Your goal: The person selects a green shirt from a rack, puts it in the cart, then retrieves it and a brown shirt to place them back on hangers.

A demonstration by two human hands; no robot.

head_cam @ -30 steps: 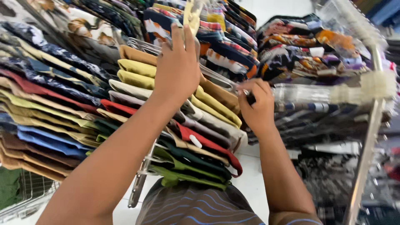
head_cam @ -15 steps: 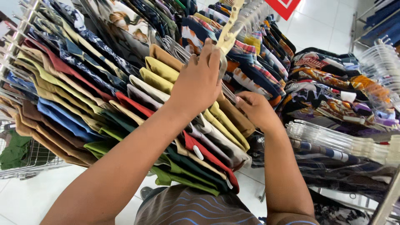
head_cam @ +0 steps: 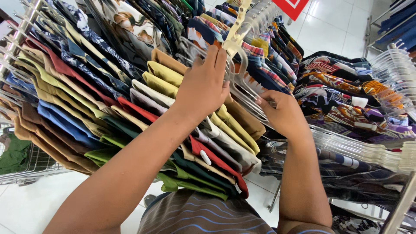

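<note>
My left hand (head_cam: pixel 203 86) presses against a row of clear plastic hangers (head_cam: pixel 242 82) on a crowded clothes rack, fingers curled over the hanger tops beside a cream size divider (head_cam: pixel 236 30). My right hand (head_cam: pixel 281 115) grips the hanger shoulders just to the right, where plaid shirts (head_cam: pixel 260 69) hang. Below my left forearm hang tightly packed plain shirts (head_cam: pixel 130 108) in tan, yellow, red, green and blue.
Patterned shirts (head_cam: pixel 342 91) on clear hangers fill a second rack at the right. A wire basket (head_cam: pixel 26 160) with green cloth sits at lower left. White tiled floor (head_cam: pixel 329 30) shows at top right, with a red sign (head_cam: pixel 294 6) above it.
The view has swung so more of the left rack and floor show. Both hands have stayed on the hangers, with the right hand shifted closer to the left.
</note>
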